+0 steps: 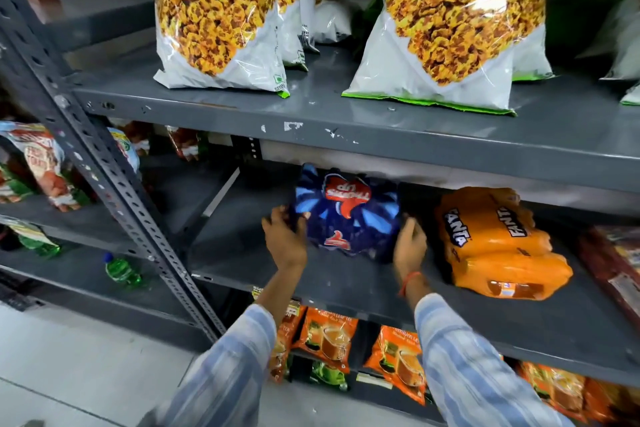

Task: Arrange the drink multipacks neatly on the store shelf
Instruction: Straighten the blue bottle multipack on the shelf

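Observation:
A dark blue Thums Up multipack [348, 215] stands on the grey middle shelf [242, 246], its red logo upside down. My left hand [285, 239] grips its left side and my right hand [410, 246] presses its right side. To the right, apart from it, an orange Fanta multipack [495, 243] lies on the same shelf, angled toward the front edge.
Large snack bags [221, 14] stand on the upper shelf [381, 121]. Orange tea packets [329, 340] fill the shelf below. A dark red pack [616, 263] lies at the far right. A slanted perforated upright [104, 166] borders the left; beyond it a green bottle [121, 270] and more bags.

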